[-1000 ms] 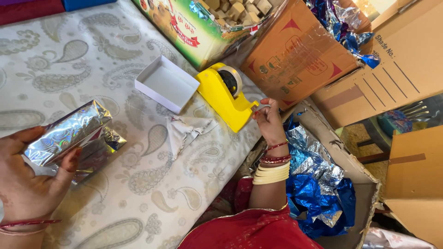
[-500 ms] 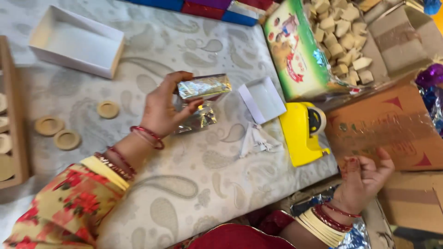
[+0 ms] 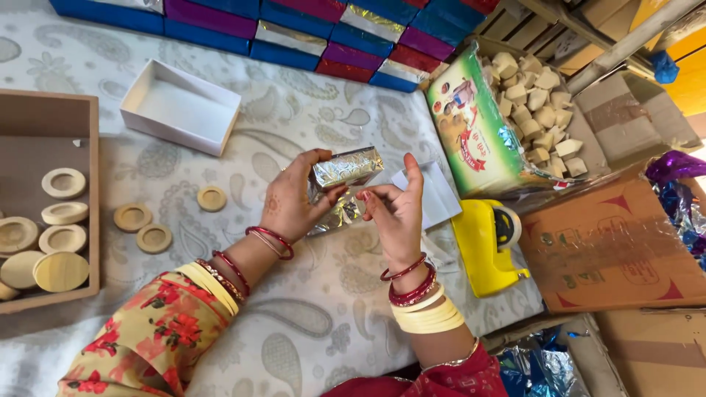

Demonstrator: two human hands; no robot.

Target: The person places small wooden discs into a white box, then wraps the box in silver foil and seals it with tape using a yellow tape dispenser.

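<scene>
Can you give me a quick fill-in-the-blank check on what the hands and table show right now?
1. Both hands hold a small box wrapped in ____ foil.
2. The tape dispenser by the right hand is ____.
3. The loose wooden rings lie on the cloth near the ____ hand.

Missing words: silver; yellow; left

Home packing workspace: stacked foil-wrapped boxes (image 3: 309,29), cartons (image 3: 610,250), tape dispenser (image 3: 489,246).

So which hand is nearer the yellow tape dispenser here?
The right hand. It is raised just left of the yellow tape dispenser, fingers at the silver foil-wrapped box. The left hand grips that box from the far side, farther from the dispenser.
</scene>
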